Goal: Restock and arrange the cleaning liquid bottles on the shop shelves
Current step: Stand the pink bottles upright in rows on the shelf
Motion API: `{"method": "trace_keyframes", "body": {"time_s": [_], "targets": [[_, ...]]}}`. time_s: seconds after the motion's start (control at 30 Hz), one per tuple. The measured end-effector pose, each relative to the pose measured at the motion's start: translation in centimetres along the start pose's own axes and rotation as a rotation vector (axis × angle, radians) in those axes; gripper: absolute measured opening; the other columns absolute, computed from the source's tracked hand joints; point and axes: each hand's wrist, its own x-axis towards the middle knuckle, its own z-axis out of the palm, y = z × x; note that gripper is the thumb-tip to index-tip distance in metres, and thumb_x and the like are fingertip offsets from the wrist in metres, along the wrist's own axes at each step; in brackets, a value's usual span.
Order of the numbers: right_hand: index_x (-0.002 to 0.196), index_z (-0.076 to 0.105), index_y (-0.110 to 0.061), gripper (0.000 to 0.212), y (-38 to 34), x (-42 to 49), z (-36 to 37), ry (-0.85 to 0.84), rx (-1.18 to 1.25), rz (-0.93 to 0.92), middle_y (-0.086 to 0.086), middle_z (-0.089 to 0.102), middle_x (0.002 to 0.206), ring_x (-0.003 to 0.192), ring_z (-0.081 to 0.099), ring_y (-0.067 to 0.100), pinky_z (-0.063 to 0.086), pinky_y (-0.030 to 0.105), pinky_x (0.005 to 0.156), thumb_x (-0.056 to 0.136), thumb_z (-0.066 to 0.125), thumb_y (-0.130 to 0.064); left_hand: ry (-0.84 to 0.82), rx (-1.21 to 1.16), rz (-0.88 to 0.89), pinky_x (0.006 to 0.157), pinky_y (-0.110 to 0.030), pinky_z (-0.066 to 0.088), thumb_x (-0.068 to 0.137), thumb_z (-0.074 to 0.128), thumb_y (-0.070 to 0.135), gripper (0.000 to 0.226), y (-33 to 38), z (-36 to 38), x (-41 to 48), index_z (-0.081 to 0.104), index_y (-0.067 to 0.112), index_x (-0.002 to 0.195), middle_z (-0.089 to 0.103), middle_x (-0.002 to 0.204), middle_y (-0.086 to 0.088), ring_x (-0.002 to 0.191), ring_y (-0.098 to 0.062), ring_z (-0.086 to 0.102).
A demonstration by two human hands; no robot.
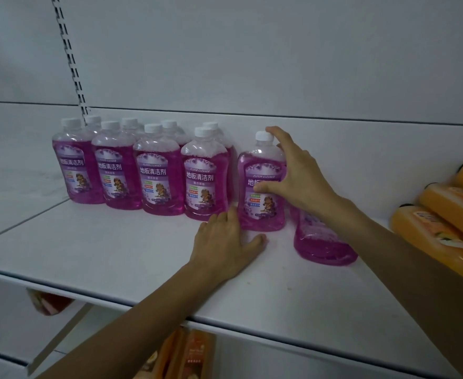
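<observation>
Several purple floor-cleaner bottles [159,170] with white caps stand in two rows at the back left of the white shelf [115,258]. One more upright purple bottle [260,212] stands to their right. My right hand [296,173] grips it, thumb on the label and fingers round the shoulder by the cap. My left hand [224,242] lies flat on the shelf, fingers touching that bottle's base. Another purple bottle [323,242] lies on its side under my right forearm, partly hidden.
Several orange bottles [438,214] lie stacked at the right end of the shelf. More orange packs [186,354] show on the shelf below. A slotted upright rail [69,50] runs up the back wall at the left.
</observation>
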Motion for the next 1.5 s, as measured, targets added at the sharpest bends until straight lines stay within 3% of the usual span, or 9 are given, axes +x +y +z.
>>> {"method": "trace_keyframes", "body": {"time_s": [0.27, 0.6, 0.77, 0.93, 1.1, 1.17, 1.23, 1.33, 1.5], "targets": [[0.145, 0.024, -0.029, 0.099, 0.6, 2.9, 1.9, 0.067, -0.101, 0.051, 0.004, 0.025, 0.111, 0.107, 0.045, 0.025, 0.045, 0.037, 0.099, 0.067, 0.085, -0.024, -0.104, 0.163, 0.063, 0.096, -0.037, 0.036, 0.091, 0.044, 0.046, 0.046, 0.2, -0.3, 0.1, 0.052, 0.014, 0.123, 0.052, 0.123, -0.006, 0.114, -0.025, 0.043], [0.147, 0.017, -0.026, 0.1, 0.5, 3.7, 2.5, 0.115, -0.493, 0.035, 0.008, 0.042, 0.131, 0.117, 0.041, 0.029, 0.043, 0.04, 0.084, 0.07, 0.077, -0.05, -0.115, 0.138, 0.135, 0.098, -0.037, 0.035, 0.092, 0.044, 0.042, 0.042, -0.2, -0.1, 0.4, 0.048, 0.023, 0.129, 0.048, 0.125, -0.005, 0.115, -0.025, 0.041], [0.152, 0.002, -0.019, 0.097, 1.1, 2.6, 0.7, 0.002, -0.205, 0.118, 0.011, 0.035, 0.145, 0.128, 0.041, 0.029, 0.041, 0.044, 0.1, 0.084, 0.063, -0.049, -0.14, -0.009, 0.302, 0.099, -0.037, 0.038, 0.092, 0.05, 0.032, 0.042, -0.2, -0.1, 0.4, 0.046, 0.024, 0.133, 0.048, 0.13, -0.003, 0.118, -0.022, 0.044], [0.142, 0.031, -0.008, 0.069, 4.0, 0.4, -3.4, 0.0, -0.312, 0.296, 0.02, 0.043, 0.135, 0.123, 0.041, 0.033, 0.037, 0.04, 0.097, 0.091, 0.05, -0.05, -0.136, -0.072, 0.279, 0.097, -0.03, 0.038, 0.093, 0.048, 0.038, 0.043, 0.5, -0.6, 0.2, 0.047, 0.019, 0.131, 0.05, 0.132, -0.001, 0.119, -0.018, 0.045], [0.141, 0.033, -0.011, 0.089, 5.2, -2.1, -3.6, -0.251, -0.313, 0.582, 0.018, 0.043, 0.141, 0.125, 0.045, 0.036, 0.041, 0.044, 0.1, 0.078, 0.046, -0.074, -0.331, -0.283, 0.085, 0.103, -0.041, 0.036, 0.096, 0.036, 0.049, 0.047, 3.7, -0.9, 0.4, 0.048, 0.02, 0.131, 0.056, 0.128, 0.0, 0.117, -0.02, 0.05], [0.13, 0.045, -0.013, 0.077, 5.4, -3.1, -2.6, -0.295, -0.183, 0.653, 0.014, 0.053, 0.128, 0.109, 0.055, 0.031, 0.045, 0.036, 0.089, 0.079, 0.049, -0.071, -0.307, -0.208, 0.1, 0.102, -0.044, 0.034, 0.095, 0.033, 0.051, 0.047, 4.5, 0.0, 0.0, 0.05, 0.021, 0.127, 0.058, 0.125, 0.001, 0.117, -0.022, 0.049], [0.113, 0.055, -0.013, 0.059, 5.6, -3.7, -2.2, -0.211, -0.045, 0.664, 0.01, 0.06, 0.114, 0.093, 0.058, 0.025, 0.043, 0.031, 0.076, 0.081, 0.055, -0.063, -0.237, -0.138, 0.133, 0.096, -0.043, 0.035, 0.094, 0.032, 0.052, 0.045, 4.6, 0.8, -0.5, 0.055, 0.019, 0.116, 0.06, 0.118, 0.0, 0.113, -0.025, 0.049], [0.099, 0.062, -0.01, 0.049, 5.6, -4.3, -2.5, -0.102, 0.016, 0.644, 0.009, 0.064, 0.102, 0.088, 0.059, 0.025, 0.041, 0.029, 0.072, 0.08, 0.061, -0.055, -0.245, -0.191, 0.101, 0.1, -0.042, 0.03, 0.095, 0.031, 0.051, 0.05, 4.4, 1.0, -0.6, 0.051, 0.019, 0.128, 0.057, 0.127, 0.001, 0.12, -0.024, 0.046], [0.111, 0.06, -0.009, 0.042, 4.3, -5.1, -2.8, 0.09, 0.028, 0.541, 0.006, 0.062, 0.103, 0.084, 0.053, 0.017, 0.036, 0.025, 0.064, 0.085, 0.062, -0.042, -0.269, -0.28, 0.082, 0.106, -0.042, 0.027, 0.092, 0.028, 0.061, 0.061, 4.4, 0.4, -0.5, 0.05, 0.022, 0.133, 0.055, 0.133, 0.004, 0.125, -0.02, 0.045]]}}
